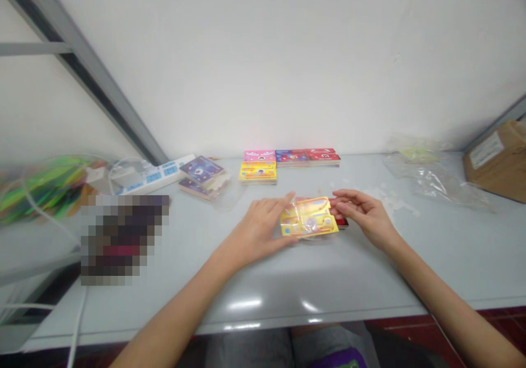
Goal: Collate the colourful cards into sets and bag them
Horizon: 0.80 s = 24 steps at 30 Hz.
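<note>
My left hand (261, 228) grips the left side of a yellow printed card (310, 226) in a clear plastic sleeve, thumb along the near edge and fingers at the far edge. Red cards (343, 222) show partly from beneath it. At the right end, my right hand (365, 214) has its fingers loosely curled and apart, close to the card's edge; I see nothing held in it. Whether its fingertips touch the red cards is unclear.
Behind stand stacks of pink cards (259, 156), yellow cards (258, 171), blue cards (291, 157) and red cards (324, 156). Bagged purple cards (202, 170) lie left beside a power strip (162, 177). Clear plastic bags (439, 181) and a cardboard box (497, 159) are right.
</note>
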### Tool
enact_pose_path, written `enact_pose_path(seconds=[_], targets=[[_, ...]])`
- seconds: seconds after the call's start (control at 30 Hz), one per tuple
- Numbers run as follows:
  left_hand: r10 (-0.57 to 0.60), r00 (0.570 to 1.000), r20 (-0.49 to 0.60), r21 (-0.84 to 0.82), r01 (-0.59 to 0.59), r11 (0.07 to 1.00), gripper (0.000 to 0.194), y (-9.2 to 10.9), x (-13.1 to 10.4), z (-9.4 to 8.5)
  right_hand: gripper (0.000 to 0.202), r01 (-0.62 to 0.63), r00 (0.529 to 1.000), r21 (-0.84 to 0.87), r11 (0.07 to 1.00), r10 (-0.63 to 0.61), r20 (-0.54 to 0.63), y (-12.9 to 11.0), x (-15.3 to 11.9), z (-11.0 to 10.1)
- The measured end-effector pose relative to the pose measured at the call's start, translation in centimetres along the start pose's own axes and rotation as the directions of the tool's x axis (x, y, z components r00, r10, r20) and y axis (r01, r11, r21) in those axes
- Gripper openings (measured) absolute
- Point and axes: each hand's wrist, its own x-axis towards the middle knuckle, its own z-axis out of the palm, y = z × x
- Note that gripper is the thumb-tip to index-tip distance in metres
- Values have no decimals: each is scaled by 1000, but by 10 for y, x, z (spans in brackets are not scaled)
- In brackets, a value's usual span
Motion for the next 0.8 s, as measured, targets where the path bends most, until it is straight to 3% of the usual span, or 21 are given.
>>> enact_pose_path(seconds=[0.1,0.17,0.23,0.47,0.67,0.8], targets=[[17,999,44,-25,-16,1000,72,1,1,2,34,-69,977,-17,997,71,200,-4,-5,5],[20,997,77,-29,-18,999,72,3,2,4,33,-79,962,-9,997,78,260,-6,-7,8],[14,996,88,-19,-12,1000,72,4,2,5,33,-79,968,7,997,75,241,-7,-8,8],[-14,998,69,32,11,999,71,1,2,1,33,-57,998,-125,991,57,0,-4,-2,-3],[35,999,3,29,-36,999,62,13,4,-5,36,-69,997,-179,981,75,25,-4,-2,-3],[98,993,-71,-54,-102,993,36,41,-27,-8,35,-56,997,-180,982,65,44,0,0,-4]])
